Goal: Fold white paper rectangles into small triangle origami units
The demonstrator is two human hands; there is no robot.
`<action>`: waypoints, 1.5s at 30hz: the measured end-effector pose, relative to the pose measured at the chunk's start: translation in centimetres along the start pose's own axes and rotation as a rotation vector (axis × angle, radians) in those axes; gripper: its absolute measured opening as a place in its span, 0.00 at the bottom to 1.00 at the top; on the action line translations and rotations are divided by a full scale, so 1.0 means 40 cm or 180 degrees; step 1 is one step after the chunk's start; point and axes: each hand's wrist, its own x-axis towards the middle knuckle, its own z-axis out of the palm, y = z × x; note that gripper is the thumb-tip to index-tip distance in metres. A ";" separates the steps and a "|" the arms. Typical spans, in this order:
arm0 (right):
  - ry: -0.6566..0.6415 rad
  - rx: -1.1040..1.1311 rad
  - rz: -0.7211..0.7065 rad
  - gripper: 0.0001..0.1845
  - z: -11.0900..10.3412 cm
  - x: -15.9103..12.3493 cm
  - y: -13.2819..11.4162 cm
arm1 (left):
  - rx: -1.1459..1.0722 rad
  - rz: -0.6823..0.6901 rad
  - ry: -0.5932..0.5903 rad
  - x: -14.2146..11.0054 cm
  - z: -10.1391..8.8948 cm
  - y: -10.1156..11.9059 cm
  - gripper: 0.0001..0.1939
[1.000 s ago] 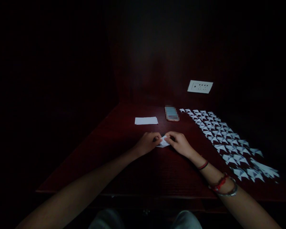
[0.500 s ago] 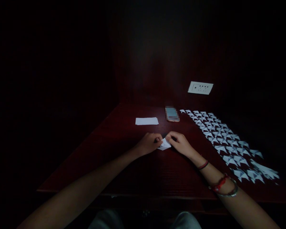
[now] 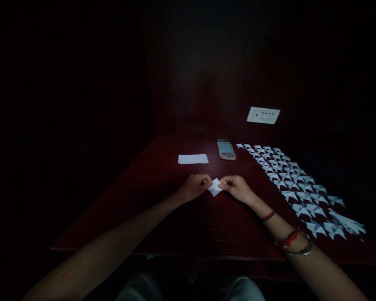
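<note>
A small folded piece of white paper is pinched between my two hands at the middle of a dark red wooden table. My left hand grips its left edge with curled fingers. My right hand grips its right edge, thumb and fingers pressed together. Red bands and a metal bangle circle my right wrist. Part of the paper is hidden by my fingertips.
Several folded white paper triangles lie in rows along the table's right side. A flat white paper strip and a phone lie farther back. A white wall socket sits behind. The surroundings are very dark.
The small paper has been lifted slightly off the table and turned between my fingertips; both hands stayed nearly in place.
</note>
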 end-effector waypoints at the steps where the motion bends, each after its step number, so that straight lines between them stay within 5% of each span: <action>1: -0.0006 0.0037 0.0060 0.08 0.001 0.001 0.004 | -0.0066 -0.0030 -0.0010 0.001 -0.001 -0.004 0.09; 13: 0.0254 0.0382 0.0501 0.10 0.007 0.006 0.007 | -0.0328 0.0006 0.0008 -0.007 0.007 0.004 0.29; 21: 0.0013 0.0188 0.0284 0.17 0.011 -0.002 -0.009 | 0.0176 -0.0006 -0.0031 -0.005 0.004 -0.013 0.25; 25: -0.0009 -0.0451 -0.0212 0.22 0.006 -0.014 -0.029 | 0.0713 0.0109 -0.0051 -0.005 0.009 -0.023 0.26; 31: -0.0238 -0.0874 -0.0823 0.16 -0.006 -0.017 -0.034 | 0.1323 0.0360 0.0206 0.001 0.007 -0.036 0.25; 36: -0.0423 -0.0835 -0.0906 0.10 -0.015 -0.011 -0.024 | 0.1556 0.0874 -0.0253 0.003 -0.003 -0.045 0.08; 45: -0.0628 -0.0638 -0.0979 0.10 -0.031 -0.004 -0.019 | 0.1537 0.1231 -0.0594 0.005 -0.019 -0.052 0.10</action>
